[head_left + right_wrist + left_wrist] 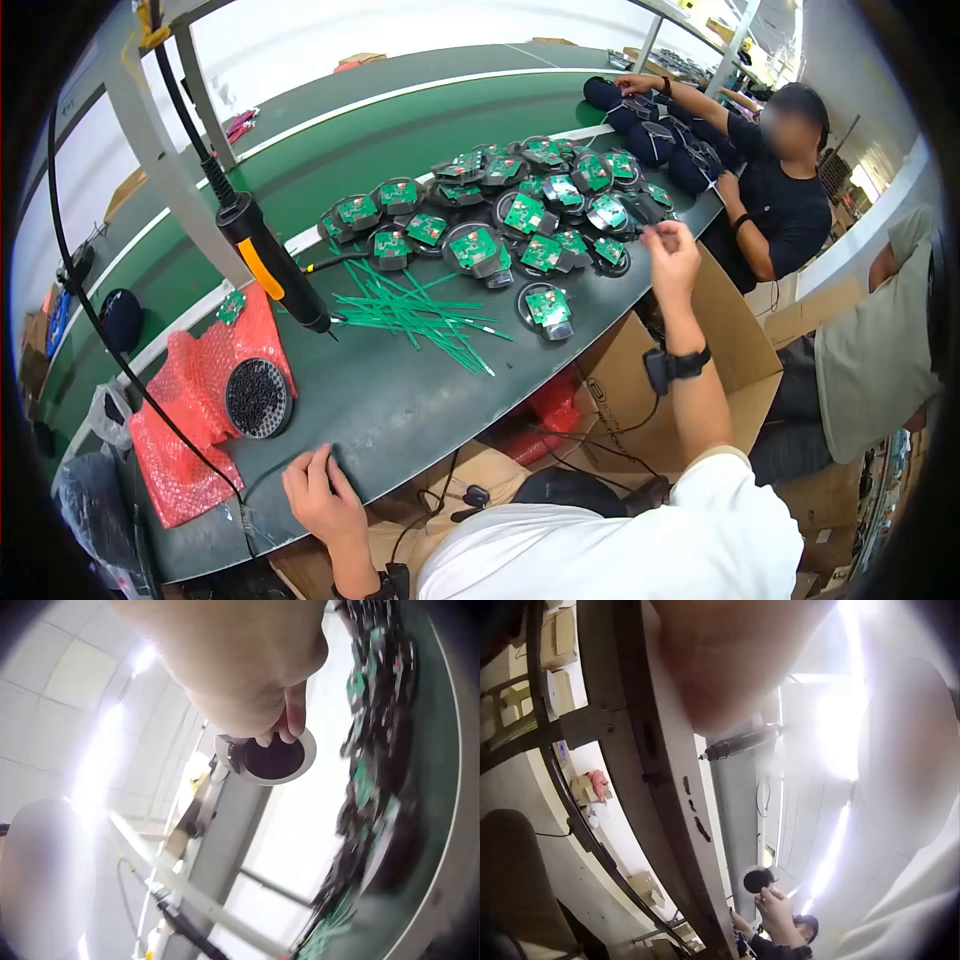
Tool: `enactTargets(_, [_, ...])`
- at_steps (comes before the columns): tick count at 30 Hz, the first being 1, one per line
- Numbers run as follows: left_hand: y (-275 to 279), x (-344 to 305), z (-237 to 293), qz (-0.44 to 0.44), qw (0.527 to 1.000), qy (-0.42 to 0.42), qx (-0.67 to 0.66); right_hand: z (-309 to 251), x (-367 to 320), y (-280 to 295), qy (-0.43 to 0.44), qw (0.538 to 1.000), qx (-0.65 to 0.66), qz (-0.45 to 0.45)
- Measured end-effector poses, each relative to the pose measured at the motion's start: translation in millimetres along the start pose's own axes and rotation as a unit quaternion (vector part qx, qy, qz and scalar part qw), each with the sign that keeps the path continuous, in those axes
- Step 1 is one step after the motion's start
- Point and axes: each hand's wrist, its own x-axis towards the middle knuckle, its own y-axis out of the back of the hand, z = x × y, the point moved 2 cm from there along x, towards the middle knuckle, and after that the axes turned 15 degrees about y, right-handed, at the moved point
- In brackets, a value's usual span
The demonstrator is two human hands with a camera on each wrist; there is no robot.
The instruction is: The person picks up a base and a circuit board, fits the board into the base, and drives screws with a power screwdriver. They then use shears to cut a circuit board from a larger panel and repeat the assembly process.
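My right hand (675,262) is raised over the bench's front edge, beside a heap of round black housings with green circuit boards (523,213). Its fingers grip the edge of a round dark part with a pale rim (274,761). The same dark disc (758,880) shows held up in the left wrist view. My left hand (325,495) lies at the bench's near edge, fingers loosely bent and holding nothing. One housing with a board (547,310) sits apart in front of the heap. Left of it lies a bundle of thin green wires (420,310).
An electric screwdriver (265,260) hangs over the bench. A round dish (288,402) of small black pieces stands on red bubble wrap (185,400). An open cardboard box (640,400) is below the bench edge. Another person (785,200) works at the far right.
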Motion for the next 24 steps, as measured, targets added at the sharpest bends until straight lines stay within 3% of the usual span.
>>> enactTargets(3, [-6.7,-4.1,8.4,0.003,1.0,0.013,0.001,50.9,47.1,30.8,0.124,0.974,-0.187,0.028])
enactTargets(5, [0.7,-1.6,9.3,-0.008,1.0,0.007,0.008,115.8,68.8,34.8,0.149,0.948,-0.282,0.015])
enactTargets(7, [-0.9,3.2,11.7,0.0,1.0,0.002,0.007,144.3,95.4,26.6,0.151,0.938,-0.312,0.01])
enactTargets(9, [-1.5,3.4,13.8,0.0,1.0,-0.008,-0.003,165.7,105.5,22.8,0.166,0.913,-0.364,-0.077])
enactTargets(10, [-1.3,2.9,13.1,0.009,1.0,-0.008,-0.004,135.9,104.3,19.6,0.088,0.917,-0.368,-0.122])
enactTargets(12, [0.6,3.8,6.2,0.0,1.0,0.01,-0.006,120.0,108.7,14.2,0.077,0.914,-0.358,-0.174])
enactTargets(14, [6.7,-1.5,2.2,-0.011,0.999,0.033,-0.025,117.9,106.4,11.9,0.116,0.897,-0.376,-0.202])
enactTargets(15, [9.0,-2.1,2.5,-0.017,0.999,0.038,-0.031,151.9,113.5,17.0,0.213,0.888,-0.376,-0.158])
enactTargets(16, [11.2,-2.9,2.5,-0.023,0.998,0.041,-0.04,150.6,116.4,10.9,0.229,0.891,-0.364,-0.145])
enactTargets(17, [10.1,-2.4,1.9,-0.021,0.998,0.045,-0.05,125.8,112.5,-1.4,0.198,0.919,-0.309,-0.141])
enactTargets(19, [9.3,0.0,1.1,-0.021,0.995,0.046,-0.084,106.4,98.2,-38.4,0.125,0.974,-0.028,-0.186])
enactTargets(21, [14.3,9.6,-5.6,-0.009,0.995,0.055,-0.083,-13.9,38.0,-82.0,0.045,0.94,0.119,-0.317])
enactTargets(23, [28.1,1.3,-13.9,0.011,0.979,0.047,-0.197,-105.9,-23.1,-113.4,0.053,0.892,0.212,-0.395])
enactTargets(24, [46.4,-9.3,-21.6,0.019,0.981,0.073,-0.18,-147.8,-50.3,-121.8,0.054,0.856,0.238,-0.456])
